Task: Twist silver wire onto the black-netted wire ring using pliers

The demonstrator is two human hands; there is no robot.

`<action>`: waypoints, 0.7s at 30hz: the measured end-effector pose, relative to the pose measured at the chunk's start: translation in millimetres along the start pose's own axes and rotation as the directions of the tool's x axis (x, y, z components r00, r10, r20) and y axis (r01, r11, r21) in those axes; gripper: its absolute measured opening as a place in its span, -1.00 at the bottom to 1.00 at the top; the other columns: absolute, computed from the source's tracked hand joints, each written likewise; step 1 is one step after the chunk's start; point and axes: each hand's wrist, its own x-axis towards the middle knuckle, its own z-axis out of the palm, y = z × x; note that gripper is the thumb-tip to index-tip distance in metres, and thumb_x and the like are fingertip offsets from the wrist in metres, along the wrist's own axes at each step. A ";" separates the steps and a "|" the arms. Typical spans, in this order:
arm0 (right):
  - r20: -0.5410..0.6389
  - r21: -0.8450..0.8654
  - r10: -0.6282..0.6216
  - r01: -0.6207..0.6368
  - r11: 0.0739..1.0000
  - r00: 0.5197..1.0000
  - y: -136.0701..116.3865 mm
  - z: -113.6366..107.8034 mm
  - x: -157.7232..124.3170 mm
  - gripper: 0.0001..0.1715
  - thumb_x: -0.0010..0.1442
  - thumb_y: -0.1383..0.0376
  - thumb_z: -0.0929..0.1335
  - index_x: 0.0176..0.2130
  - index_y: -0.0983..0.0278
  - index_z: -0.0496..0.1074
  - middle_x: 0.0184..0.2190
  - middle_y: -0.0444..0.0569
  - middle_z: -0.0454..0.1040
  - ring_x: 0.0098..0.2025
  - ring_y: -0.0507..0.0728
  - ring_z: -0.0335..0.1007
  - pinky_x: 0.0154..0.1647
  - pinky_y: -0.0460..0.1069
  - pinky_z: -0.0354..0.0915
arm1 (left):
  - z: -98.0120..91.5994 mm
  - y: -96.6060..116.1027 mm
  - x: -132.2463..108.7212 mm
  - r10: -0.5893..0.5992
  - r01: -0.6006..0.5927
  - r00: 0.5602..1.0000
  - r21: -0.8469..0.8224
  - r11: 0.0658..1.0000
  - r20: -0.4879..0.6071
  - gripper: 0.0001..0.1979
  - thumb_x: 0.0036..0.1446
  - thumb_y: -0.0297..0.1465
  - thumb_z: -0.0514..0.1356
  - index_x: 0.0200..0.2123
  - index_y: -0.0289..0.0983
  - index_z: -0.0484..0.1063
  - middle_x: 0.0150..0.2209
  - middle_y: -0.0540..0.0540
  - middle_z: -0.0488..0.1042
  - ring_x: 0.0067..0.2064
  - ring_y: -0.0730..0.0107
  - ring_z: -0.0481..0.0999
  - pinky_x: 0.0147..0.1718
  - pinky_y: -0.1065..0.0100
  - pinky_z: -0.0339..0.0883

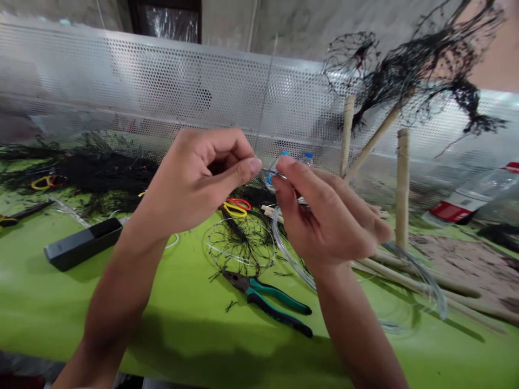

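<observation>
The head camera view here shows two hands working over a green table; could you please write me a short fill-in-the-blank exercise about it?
1. The left hand and right hand pinch a thin wire that runs ____ from the fingers.
2. The pliers lying on the table have ____ handles.
3. Left of the left forearm lies a long ____ box.
4. Beside the yellow rubber band lies a ____ one.

Missing words: upward; green; black; red

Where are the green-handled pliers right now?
The pliers lie on the green table, low in the head view's centre, between the two forearms, just in front of a small wire ring strung with black mesh.
</observation>
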 end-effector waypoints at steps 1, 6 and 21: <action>0.007 -0.025 -0.027 0.027 0.999 1.000 1.0 0.0 0.2 -0.61 0.21 0.55 0.50 -0.02 0.22 0.61 -0.22 -0.11 0.74 -0.34 0.10 0.69 -0.30 -0.07 0.57 | -0.6 1.1 -0.3 -0.008 0.008 1.000 0.001 1.000 0.011 -0.77 0.21 -0.39 0.29 -0.51 -0.17 0.43 -0.57 0.03 0.25 -0.53 0.42 0.15 -0.63 0.27 0.00; 0.063 -0.092 -0.071 0.077 0.993 0.996 1.5 -4.4 2.0 -0.66 0.25 0.50 0.50 -0.03 0.18 0.62 -0.17 -0.14 0.73 -0.30 0.14 0.70 -0.32 -0.03 0.58 | -3.5 7.1 -3.0 0.000 -0.002 0.999 0.050 0.999 0.036 -0.78 0.24 -0.40 0.27 -0.49 -0.17 0.46 -0.57 0.03 0.26 -0.53 0.41 0.18 -0.61 0.28 0.04; 0.418 0.075 0.300 -0.362 0.929 0.857 -7.1 -17.6 16.4 -0.85 0.42 0.37 0.37 -0.26 0.23 0.48 -0.41 -0.10 0.55 -0.40 0.06 0.49 -0.35 -0.01 0.39 | 1.0 7.7 -8.9 0.058 -0.063 0.997 0.126 0.990 0.044 -0.81 0.35 -0.39 0.24 -0.38 -0.21 0.47 -0.49 0.06 0.27 -0.46 0.48 0.18 -0.48 0.30 0.12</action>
